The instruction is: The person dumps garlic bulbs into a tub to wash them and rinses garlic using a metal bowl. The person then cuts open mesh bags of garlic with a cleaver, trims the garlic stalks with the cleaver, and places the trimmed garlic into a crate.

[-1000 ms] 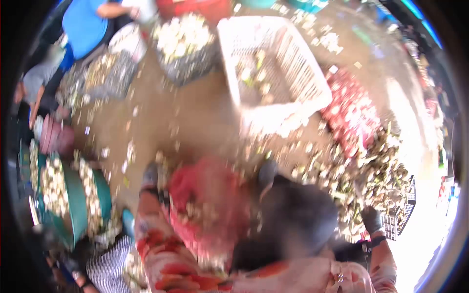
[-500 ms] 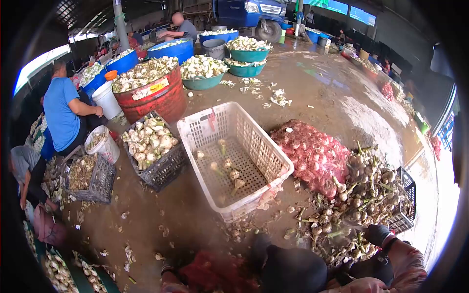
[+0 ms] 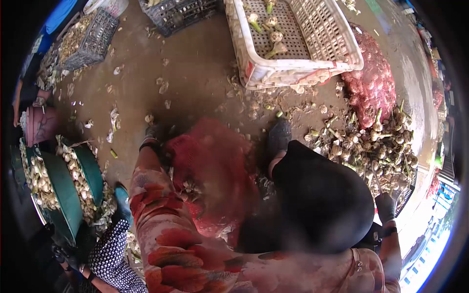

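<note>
My left hand [image 3: 154,133], in a dark glove, is stretched low over the wet floor. A garlic bulb [image 3: 149,118] lies right at its fingertips; the dark, blurred fingers do not show whether they grip it. My right hand [image 3: 386,206], also gloved, is closed around a knife whose thin blade [image 3: 376,177] points toward a heap of garlic with stems [image 3: 376,146]. A red mesh sack [image 3: 210,161] lies between my arms, in front of my body. Ahead is a white plastic crate [image 3: 246,73] with several stemmed garlic bulbs inside.
A filled red mesh bag of garlic [image 3: 373,78] lies beside the crate. Black crates [image 3: 88,49] stand at the upper left. Green tubs of garlic [image 3: 66,195] and another person's patterned trouser leg [image 3: 115,254] are at the lower left. My black-clad knee [image 3: 322,200] bulges at the centre right.
The view has tilted down, so the crate and heap appear higher and more of my arms shows. My right hand still holds the knife; the garlic bulb stays by my left hand.
</note>
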A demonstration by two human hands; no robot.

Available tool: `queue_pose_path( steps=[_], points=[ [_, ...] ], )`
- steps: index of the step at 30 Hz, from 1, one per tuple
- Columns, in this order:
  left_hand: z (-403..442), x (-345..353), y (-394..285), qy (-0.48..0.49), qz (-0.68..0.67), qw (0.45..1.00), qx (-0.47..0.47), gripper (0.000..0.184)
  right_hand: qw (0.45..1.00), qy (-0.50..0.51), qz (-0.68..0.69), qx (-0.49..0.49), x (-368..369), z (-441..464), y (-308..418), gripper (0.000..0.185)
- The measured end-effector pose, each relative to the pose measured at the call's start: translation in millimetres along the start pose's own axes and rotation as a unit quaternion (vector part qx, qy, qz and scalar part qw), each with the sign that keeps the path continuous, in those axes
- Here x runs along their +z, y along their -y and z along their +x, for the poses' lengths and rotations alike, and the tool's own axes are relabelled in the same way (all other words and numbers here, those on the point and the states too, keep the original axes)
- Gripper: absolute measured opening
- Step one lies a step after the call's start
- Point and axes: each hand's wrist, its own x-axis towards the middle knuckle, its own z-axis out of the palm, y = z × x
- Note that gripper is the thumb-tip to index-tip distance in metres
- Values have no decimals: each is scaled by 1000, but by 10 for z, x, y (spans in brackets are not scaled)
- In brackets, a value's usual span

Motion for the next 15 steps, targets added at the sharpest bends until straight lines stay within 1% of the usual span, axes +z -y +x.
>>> queue_pose_path(
  steps=[1,2,4,5,6,7,9,10,12,13,14,15],
  points=[
    [19,-38,5,2,-38,999,5,43,988,-4,118,102,-122,88,70,15],
    [-26,-131,-16,8,-102,995,1,42,951,-3,229,205,-281,161,166,12],
    [-269,-444,-125,5,-253,967,-19,40,936,58,221,267,-635,346,259,5],
    [-457,-652,-236,-7,-306,952,-21,42,958,-20,217,184,-458,363,150,10],
    [-692,-884,-426,-20,-359,933,-23,45,967,-101,212,100,-260,384,54,20],
    [-962,-1083,-582,-23,-354,935,-22,45,958,-129,239,90,-206,448,38,19],
    [-1604,-1335,-811,-3,-432,897,91,38,929,-138,324,117,-152,558,85,18],
    [-1924,-1386,-853,-7,-428,899,95,38,911,-144,364,130,-125,613,109,18],
    [-2468,-1462,-915,57,-327,929,166,31,916,-122,348,159,-173,722,210,18],
    [-2564,-1431,-880,67,-287,936,191,28,945,-97,282,136,-162,760,222,10],
    [-2619,-1306,-786,77,-246,942,214,24,968,-70,213,112,-114,784,227,6],
    [-2599,-1054,-559,11,-212,953,215,24,970,-80,212,91,-23,782,213,7]
  ],
)
